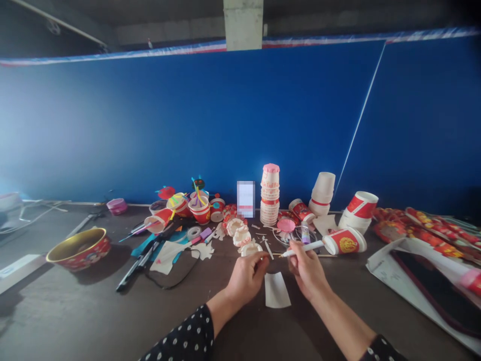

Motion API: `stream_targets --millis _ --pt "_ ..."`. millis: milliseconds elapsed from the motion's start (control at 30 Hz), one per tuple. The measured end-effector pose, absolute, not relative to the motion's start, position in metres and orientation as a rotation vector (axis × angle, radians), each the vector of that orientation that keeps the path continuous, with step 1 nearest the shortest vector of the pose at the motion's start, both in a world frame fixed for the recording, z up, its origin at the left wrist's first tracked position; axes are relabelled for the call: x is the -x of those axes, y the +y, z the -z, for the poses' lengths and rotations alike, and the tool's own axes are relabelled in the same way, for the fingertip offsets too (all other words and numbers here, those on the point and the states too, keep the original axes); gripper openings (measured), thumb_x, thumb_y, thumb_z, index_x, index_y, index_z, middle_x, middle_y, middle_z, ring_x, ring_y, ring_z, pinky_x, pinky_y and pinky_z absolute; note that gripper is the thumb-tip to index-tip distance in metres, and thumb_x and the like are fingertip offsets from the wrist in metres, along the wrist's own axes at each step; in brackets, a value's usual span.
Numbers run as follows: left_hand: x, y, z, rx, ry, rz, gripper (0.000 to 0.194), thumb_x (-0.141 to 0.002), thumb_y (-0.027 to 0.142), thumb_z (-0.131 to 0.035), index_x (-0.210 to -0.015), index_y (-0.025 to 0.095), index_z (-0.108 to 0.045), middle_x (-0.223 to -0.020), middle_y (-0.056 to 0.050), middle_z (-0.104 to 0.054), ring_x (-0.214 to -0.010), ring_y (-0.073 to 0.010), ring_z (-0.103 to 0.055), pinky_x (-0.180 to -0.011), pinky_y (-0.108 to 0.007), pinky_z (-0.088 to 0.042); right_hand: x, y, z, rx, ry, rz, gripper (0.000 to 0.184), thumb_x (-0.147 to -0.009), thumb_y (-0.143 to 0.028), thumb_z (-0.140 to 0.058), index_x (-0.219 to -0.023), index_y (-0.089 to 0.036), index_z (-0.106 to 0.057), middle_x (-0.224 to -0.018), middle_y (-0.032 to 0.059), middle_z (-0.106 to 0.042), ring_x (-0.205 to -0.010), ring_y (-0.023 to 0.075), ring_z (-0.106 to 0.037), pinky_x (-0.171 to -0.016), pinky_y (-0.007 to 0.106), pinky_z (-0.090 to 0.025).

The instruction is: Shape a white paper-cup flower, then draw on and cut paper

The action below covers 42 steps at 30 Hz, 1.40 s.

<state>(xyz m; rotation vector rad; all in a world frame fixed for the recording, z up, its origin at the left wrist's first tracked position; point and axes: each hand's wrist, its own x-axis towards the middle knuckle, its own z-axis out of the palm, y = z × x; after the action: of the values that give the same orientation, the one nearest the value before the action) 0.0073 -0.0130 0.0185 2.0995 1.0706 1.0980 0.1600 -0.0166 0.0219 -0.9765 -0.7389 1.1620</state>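
Note:
My right hand [306, 268] grips a white marker pen [300, 249], its tip pointing left toward my left hand [246, 278]. The fingers of my left hand are pinched together, and whatever they may hold is hidden. A thin wooden stick [304, 255] lies level just behind the pen tip. Below and between my hands lies a white paper strip [277, 291] on the dark tabletop [210, 296]. Several cut paper-cup pieces [241, 236] sit just beyond my left hand. A red-and-white paper cup [344, 240] lies on its side beyond my right hand.
A tall stack of white paper cups [269, 195] stands at the back, beside a blurred upright card [246, 199]. A red-and-gold bowl [78, 248] sits at left. Decorated cups, pens and paper scraps lie left of centre. Red packaging [417, 230] lies at right, before a blue wall [188, 125].

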Motion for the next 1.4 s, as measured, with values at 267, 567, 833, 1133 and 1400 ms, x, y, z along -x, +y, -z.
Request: stream_targets --millis 267,567,833,1133,1400 --pt "-0.001 -0.013 -0.024 -2.283 1.161 -0.937 0.015 -0.069 0.011 -0.042 -0.074 0.017 -0.055 -0.066 0.0 -0.055 -0.061 -0.0108 -0.049 -0.059 -0.02 -0.037 -0.166 -0.019 -0.026 1.027 -0.747 -1.175 0.035 -0.065 -0.049 -0.061 -0.063 -0.016 -0.049 -0.043 -0.009 -0.037 -0.037 0.0028 -0.027 -0.034 0.014 -0.019" --pt "-0.003 -0.023 -0.022 -2.56 1.291 -0.422 0.024 -0.068 0.04 -0.057 -0.087 0.026 -0.06 -0.081 0.001 -0.061 -0.071 -0.0149 -0.055 -0.063 -0.023 -0.04 -0.154 -0.033 -0.016 1.138 -0.951 -1.183 0.031 -0.07 -0.05 -0.056 -0.075 -0.019 -0.055 -0.055 -0.0067 -0.042 -0.047 0.0073 -0.041 -0.046 0.021 -0.045" --pt "0.003 -0.027 -0.02 -2.748 1.258 -0.165 0.04 -0.083 0.051 -0.032 -0.083 0.025 -0.063 -0.074 -0.002 -0.063 -0.067 -0.0161 -0.058 -0.058 -0.023 -0.041 -0.157 -0.037 0.002 1.237 -1.18 -1.094 0.033 -0.072 -0.053 -0.051 -0.071 -0.02 -0.052 -0.056 -0.006 -0.043 -0.056 0.0109 -0.05 -0.06 0.027 -0.051" --pt "0.005 -0.028 -0.021 -2.727 1.24 -0.222 0.032 -0.082 0.047 -0.039 -0.078 0.024 -0.061 -0.076 0.0 -0.063 -0.07 -0.0154 -0.059 -0.06 -0.022 -0.042 -0.159 -0.043 -0.005 1.238 -1.47 -0.896 0.032 -0.083 -0.046 -0.036 -0.098 -0.021 -0.049 -0.076 0.0005 -0.057 -0.073 0.0138 -0.058 -0.072 0.026 -0.048" --pt "0.002 -0.028 -0.021 -2.7 1.356 -0.094 0.033 -0.081 0.047 -0.039 -0.092 0.023 -0.059 -0.083 -0.004 -0.064 -0.074 -0.0186 -0.06 -0.065 -0.026 -0.046 -0.165 -0.055 -0.03 1.323 -2.321 -0.435 0.025 -0.082 -0.017 -0.036 -0.102 -0.02 -0.05 -0.079 0.0029 -0.064 -0.075 0.0165 -0.06 -0.072 0.026 -0.044"
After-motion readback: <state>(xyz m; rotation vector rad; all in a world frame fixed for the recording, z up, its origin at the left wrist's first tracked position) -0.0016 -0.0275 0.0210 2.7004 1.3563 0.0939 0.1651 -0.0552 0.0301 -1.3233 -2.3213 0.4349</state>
